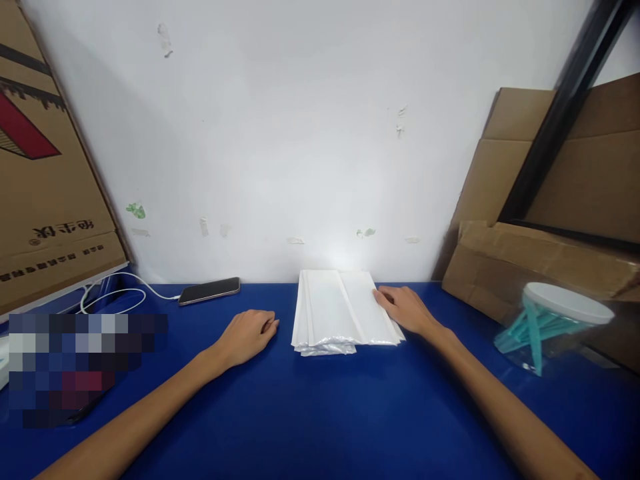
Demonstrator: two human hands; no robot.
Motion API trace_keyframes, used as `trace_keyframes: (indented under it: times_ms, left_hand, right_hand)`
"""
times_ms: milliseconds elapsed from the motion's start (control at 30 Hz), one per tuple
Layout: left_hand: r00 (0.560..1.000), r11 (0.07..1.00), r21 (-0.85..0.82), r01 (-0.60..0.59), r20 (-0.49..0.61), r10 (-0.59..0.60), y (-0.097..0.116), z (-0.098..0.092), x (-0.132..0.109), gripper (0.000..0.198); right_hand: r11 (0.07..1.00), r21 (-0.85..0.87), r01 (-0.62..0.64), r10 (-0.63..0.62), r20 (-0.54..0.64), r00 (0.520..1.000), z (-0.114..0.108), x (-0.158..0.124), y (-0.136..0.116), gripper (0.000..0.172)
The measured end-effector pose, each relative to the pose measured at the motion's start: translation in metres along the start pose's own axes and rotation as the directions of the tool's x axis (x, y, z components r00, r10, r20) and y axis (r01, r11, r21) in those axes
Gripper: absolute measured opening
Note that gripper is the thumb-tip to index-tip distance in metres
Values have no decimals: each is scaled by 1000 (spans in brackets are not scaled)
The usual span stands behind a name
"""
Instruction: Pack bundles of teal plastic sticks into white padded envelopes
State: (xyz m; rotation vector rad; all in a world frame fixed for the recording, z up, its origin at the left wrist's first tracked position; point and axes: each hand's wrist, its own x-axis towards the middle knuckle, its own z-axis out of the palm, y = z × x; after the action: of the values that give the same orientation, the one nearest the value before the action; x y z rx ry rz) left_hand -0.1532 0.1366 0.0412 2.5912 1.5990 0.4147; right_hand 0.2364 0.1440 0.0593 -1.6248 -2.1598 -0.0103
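A stack of clear plastic bags with white edge strips [327, 310] lies flat near the wall, its layers slightly fanned. At the stack's right edge is my right hand [403, 308], its fingers curled, with thumb and fingertips against the bags. Part of its grip is hidden by the hand itself. My left hand [249, 335] rests on the blue table to the left of the stack, apart from it. Its fingers are curled in with the thumb close to them, and nothing shows in them.
A phone [210, 291] with a white cable [145, 283] lies at the back left. On the right stands a clear tub with a white lid [567, 303] and turquoise strips inside. Cardboard boxes [60, 173] flank both sides. A blurred patch covers the left front.
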Motion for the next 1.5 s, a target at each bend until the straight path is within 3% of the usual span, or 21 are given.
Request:
trace_keyframes:
  times_ms: [1500]
  left_hand:
    - [1000, 1000, 12, -11, 6, 11, 0, 0, 0, 38]
  right_hand:
    - [999, 16, -40, 41, -16, 999, -3, 0, 7, 42]
